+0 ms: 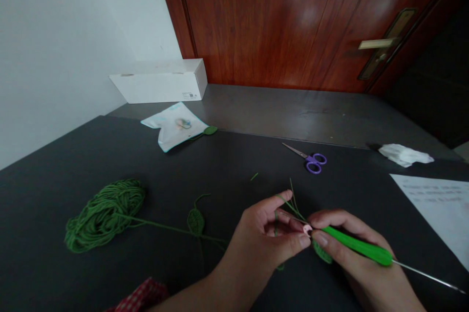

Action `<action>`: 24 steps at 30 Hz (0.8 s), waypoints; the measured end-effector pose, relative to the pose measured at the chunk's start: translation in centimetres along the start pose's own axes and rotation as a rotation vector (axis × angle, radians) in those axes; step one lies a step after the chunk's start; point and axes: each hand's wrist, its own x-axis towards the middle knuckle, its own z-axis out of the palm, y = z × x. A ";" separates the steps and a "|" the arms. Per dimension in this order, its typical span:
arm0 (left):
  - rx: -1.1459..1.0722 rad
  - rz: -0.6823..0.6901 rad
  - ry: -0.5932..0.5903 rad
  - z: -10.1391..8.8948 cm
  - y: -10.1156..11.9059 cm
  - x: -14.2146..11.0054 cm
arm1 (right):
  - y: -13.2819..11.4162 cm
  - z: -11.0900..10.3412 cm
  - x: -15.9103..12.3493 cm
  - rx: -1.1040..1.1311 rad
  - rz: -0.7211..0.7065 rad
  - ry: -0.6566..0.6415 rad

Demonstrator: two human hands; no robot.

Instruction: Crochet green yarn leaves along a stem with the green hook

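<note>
My left hand [269, 238] pinches green yarn and a small crocheted piece at its fingertips. My right hand [351, 248] grips a crochet hook with a green handle [357, 247], its metal end pointing right; the hook tip meets the left fingertips. A green crocheted leaf [322, 253] lies just under the right fingers. A strand runs left from my hands past another crocheted leaf [196, 220] to a skein of green yarn [106, 214] on the dark table [220, 165].
Purple-handled scissors [309, 158] lie beyond my hands. A plastic packet [176, 126] with a third leaf [210, 130] beside it and a white box [161, 81] sit at the back left. Crumpled tissue [405, 154] and a printed sheet [436, 204] are on the right. A wooden door [311, 23] stands behind.
</note>
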 end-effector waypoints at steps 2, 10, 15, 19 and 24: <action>-0.002 0.010 0.004 0.0 -0.2 0.1 | -0.1 0.0 0.0 -0.026 0.018 -0.015; -0.017 -0.063 -0.044 0.0 -0.2 -0.1 | -0.1 -0.2 -0.3 -0.054 0.067 -0.043; -0.006 -0.073 -0.016 0.0 0.0 0.0 | -0.2 0.0 -0.2 -0.026 0.121 -0.072; -0.022 -0.097 -0.005 0.0 0.1 0.1 | -0.7 0.3 -0.5 0.063 0.230 -0.080; -0.050 -0.128 -0.053 -0.2 -0.2 0.3 | -1.0 0.6 -0.7 0.147 0.321 -0.108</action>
